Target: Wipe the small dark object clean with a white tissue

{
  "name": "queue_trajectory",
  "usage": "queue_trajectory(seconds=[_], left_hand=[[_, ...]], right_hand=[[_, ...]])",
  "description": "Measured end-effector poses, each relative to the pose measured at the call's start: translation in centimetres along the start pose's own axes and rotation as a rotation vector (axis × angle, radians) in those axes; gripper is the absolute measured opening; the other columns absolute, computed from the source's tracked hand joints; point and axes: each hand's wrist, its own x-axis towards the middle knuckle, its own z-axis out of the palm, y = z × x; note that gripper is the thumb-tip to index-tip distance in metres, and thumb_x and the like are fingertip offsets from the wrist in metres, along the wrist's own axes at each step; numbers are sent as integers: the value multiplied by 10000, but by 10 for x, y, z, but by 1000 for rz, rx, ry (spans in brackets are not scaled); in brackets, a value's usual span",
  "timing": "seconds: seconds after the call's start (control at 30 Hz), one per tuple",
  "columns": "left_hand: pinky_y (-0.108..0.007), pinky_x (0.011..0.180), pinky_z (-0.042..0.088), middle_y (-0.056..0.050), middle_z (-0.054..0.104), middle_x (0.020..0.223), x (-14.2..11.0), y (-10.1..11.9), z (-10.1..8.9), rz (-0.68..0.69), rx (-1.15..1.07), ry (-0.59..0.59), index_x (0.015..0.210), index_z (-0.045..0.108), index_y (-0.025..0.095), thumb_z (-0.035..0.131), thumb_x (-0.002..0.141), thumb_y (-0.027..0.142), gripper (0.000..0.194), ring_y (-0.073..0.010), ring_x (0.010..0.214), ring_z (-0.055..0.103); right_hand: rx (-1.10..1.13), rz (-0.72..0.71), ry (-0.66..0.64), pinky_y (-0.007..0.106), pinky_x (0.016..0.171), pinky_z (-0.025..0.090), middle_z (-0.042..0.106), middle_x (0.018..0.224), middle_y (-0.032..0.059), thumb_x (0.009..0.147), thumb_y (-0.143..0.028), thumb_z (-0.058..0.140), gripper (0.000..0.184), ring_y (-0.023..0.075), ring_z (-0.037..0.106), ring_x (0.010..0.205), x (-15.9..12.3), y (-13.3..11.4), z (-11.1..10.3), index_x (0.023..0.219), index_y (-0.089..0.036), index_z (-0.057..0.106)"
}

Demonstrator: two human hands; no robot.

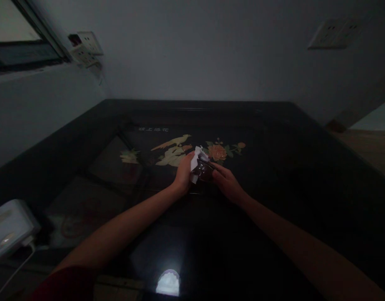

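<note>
Over the middle of the dark tabletop (211, 234), my two hands meet around a small dark brown, glossy object (205, 172). Its exact kind is too dim to make out. My left hand (182, 172) is closed on a crumpled white tissue (196, 159), which lies against the object's left side and top. On the other side, my right hand (226, 179) grips the object, with its fingers along the right edge. The left fingertips are partly hidden behind the tissue.
A white box-shaped device (12, 228) with a white cable (18, 267) sits at the left. Floral and bird decoration (217, 151) marks the tabletop. Behind stands a wall with sockets (333, 33); a power adapter (83, 55) is plugged in near the window.
</note>
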Motion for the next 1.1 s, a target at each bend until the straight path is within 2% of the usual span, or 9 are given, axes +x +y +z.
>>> queue_trajectory(seconds=[0.1,0.27,0.33,0.53,0.63,0.7,0.87,1.0,1.1], left_hand=[[-294,738,486,-71,683,819,-1,2,0,16,2,-44,823,655,149,451,833,396,321,-183,760,619],[-254,632,444,-44,649,770,-4,8,-3,160,290,-10,835,642,150,450,861,418,331,-154,677,571],[-251,635,440,-47,646,790,-6,12,-3,253,448,-59,858,640,148,417,884,392,332,-156,703,569],[-353,861,441,-84,656,942,-12,24,-1,697,947,-233,909,648,167,350,914,268,315,-209,938,580],[-380,878,440,-92,661,961,-14,25,-1,794,1099,-293,943,651,161,359,912,246,306,-220,954,570],[-379,877,441,-92,663,962,-13,25,-2,817,1109,-311,953,653,161,353,917,243,314,-218,955,570],[-355,858,443,-83,665,898,-9,21,-5,723,863,-263,855,653,171,334,935,304,355,-204,908,588],[-302,718,457,-64,649,822,-3,11,-8,408,504,-134,827,637,158,400,900,420,361,-181,762,595],[-279,640,451,-46,648,759,2,3,-9,165,290,-13,826,629,155,471,844,453,338,-167,676,583]], right_hand=[[-2,-1,2,404,903,498,685,1119,81,775,-544,668,581,237,644,999,0,1,0,1248,-217,586],[-24,-11,13,366,858,506,671,1108,65,805,-511,647,503,216,641,966,0,-1,1,1211,-218,596],[-47,0,40,344,828,505,678,1057,59,796,-503,660,471,210,637,942,-1,-3,2,1157,-206,614],[-108,-33,60,314,775,479,680,928,39,767,-496,686,423,192,619,852,-1,-10,6,1046,-182,644],[-127,-34,65,311,734,479,679,874,30,744,-508,701,426,184,608,791,0,-12,7,1006,-175,654],[-138,-38,66,305,719,479,682,866,27,742,-503,704,421,182,603,784,0,-13,7,1002,-175,660],[-157,-40,55,315,802,473,686,1014,51,773,-461,693,425,203,616,908,0,-13,6,1088,-178,655],[-98,-27,37,331,875,465,671,1108,63,797,-476,668,491,218,617,1009,-1,-8,3,1194,-192,611],[-62,-14,16,347,883,478,674,1119,75,800,-499,659,531,218,629,1000,-2,-5,2,1232,-199,592]])
